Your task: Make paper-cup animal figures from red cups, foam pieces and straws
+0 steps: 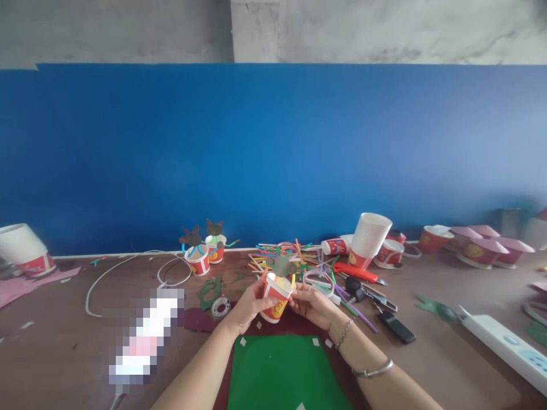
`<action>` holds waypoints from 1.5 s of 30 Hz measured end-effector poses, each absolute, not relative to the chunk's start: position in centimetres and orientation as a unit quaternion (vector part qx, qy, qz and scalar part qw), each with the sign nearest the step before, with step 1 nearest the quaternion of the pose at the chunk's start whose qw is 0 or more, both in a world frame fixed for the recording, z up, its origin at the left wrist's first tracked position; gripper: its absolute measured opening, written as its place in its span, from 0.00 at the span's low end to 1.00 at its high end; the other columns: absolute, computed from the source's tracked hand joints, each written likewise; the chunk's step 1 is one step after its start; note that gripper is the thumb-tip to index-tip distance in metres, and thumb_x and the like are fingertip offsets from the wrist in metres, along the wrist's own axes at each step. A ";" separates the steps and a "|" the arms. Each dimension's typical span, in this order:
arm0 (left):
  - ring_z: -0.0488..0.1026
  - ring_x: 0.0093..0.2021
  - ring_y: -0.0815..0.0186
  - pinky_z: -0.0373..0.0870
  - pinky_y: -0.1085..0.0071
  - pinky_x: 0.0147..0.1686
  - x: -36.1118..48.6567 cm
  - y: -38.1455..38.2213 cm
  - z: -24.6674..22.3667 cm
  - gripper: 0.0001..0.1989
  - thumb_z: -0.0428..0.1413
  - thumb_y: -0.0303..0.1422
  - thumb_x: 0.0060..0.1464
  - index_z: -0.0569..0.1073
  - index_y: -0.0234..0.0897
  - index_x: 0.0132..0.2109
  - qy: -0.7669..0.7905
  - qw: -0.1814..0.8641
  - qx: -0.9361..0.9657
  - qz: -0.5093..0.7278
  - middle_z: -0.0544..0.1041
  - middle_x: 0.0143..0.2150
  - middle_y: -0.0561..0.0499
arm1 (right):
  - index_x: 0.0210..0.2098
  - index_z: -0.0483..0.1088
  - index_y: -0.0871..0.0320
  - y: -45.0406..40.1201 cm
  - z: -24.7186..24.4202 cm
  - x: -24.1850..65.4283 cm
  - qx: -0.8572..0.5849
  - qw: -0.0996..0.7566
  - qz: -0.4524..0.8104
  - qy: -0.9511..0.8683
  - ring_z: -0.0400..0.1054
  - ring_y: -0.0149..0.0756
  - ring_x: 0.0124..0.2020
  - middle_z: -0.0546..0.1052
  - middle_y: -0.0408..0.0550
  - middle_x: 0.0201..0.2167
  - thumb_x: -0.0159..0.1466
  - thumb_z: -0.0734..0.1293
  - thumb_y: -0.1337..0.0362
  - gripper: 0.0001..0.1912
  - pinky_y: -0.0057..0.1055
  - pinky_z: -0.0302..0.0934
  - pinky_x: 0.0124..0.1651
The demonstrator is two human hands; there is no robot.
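My left hand (253,304) is closed round the left side of a red and white paper cup (273,304), thumb across its front. The cup is tilted slightly, its mouth upward. A dark green paper animal head (282,265) stands at the cup's rim, and a yellow straw piece (293,279) runs down the right side. At that side the fingers of my right hand (314,302) are pinched against the cup, by the straw's lower end; their tips are partly hidden. Below both hands lies a green paper sheet (282,370) with small white tabs on it.
Two cups with animal heads (198,261) stand back left. Behind my hands are loose coloured straws (260,265). A tape roll (220,308) lies left; an orange cutter (354,272), stacked cups (371,236), keys (395,326) and a power strip (504,341) lie right.
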State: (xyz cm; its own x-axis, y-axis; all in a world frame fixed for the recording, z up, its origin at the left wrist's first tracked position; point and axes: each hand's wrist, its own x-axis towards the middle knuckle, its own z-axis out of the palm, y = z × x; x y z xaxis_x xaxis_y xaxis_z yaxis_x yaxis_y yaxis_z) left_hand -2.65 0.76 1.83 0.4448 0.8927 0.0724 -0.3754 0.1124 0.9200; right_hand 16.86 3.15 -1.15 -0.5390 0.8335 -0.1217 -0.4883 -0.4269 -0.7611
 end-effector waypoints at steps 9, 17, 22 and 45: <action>0.72 0.46 0.54 0.62 0.62 0.48 -2.8 0.9 1.7 0.26 0.64 0.31 0.41 0.72 0.34 0.50 0.256 0.694 0.483 0.468 0.77 0.44 0.42 | 0.28 0.69 0.63 2.8 -0.8 16.5 -0.286 0.374 0.798 -0.377 0.66 0.24 0.20 0.73 0.44 0.20 0.57 0.69 0.60 0.11 0.21 0.57 0.25; 0.72 0.47 0.54 0.63 0.63 0.47 -2.7 0.5 2.0 0.27 0.64 0.30 0.40 0.71 0.35 0.50 0.236 0.732 0.443 0.461 0.77 0.45 0.43 | 0.27 0.67 0.62 2.3 -0.4 16.8 -0.212 0.343 0.824 -0.398 0.54 0.23 0.13 0.66 0.40 0.12 0.53 0.68 0.54 0.16 0.21 0.38 0.15; 0.71 0.47 0.55 0.63 0.65 0.45 -2.8 0.5 2.1 0.26 0.64 0.30 0.40 0.71 0.35 0.50 0.240 0.725 0.454 0.459 0.76 0.45 0.43 | 0.28 0.68 0.62 2.5 -0.8 16.8 -0.201 0.350 0.824 -0.398 0.53 0.22 0.12 0.66 0.41 0.13 0.55 0.67 0.51 0.18 0.21 0.37 0.14; 0.71 0.48 0.53 0.63 0.61 0.49 -2.2 0.5 1.6 0.28 0.66 0.30 0.38 0.72 0.35 0.50 0.251 0.705 0.487 0.450 0.77 0.44 0.43 | 0.18 0.63 0.60 2.3 -0.4 15.7 -0.289 0.381 0.783 -0.398 0.44 0.20 0.11 0.56 0.34 0.08 0.52 0.64 0.60 0.12 0.22 0.38 0.17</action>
State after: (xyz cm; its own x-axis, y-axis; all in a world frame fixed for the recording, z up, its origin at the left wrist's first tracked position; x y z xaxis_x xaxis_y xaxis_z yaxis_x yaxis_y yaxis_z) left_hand -2.15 0.49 1.60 0.4679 0.8797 0.0844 -0.3901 0.1199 0.9130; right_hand 15.67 2.30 -0.37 -0.5418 0.8271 -0.1493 -0.3669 -0.3926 -0.8434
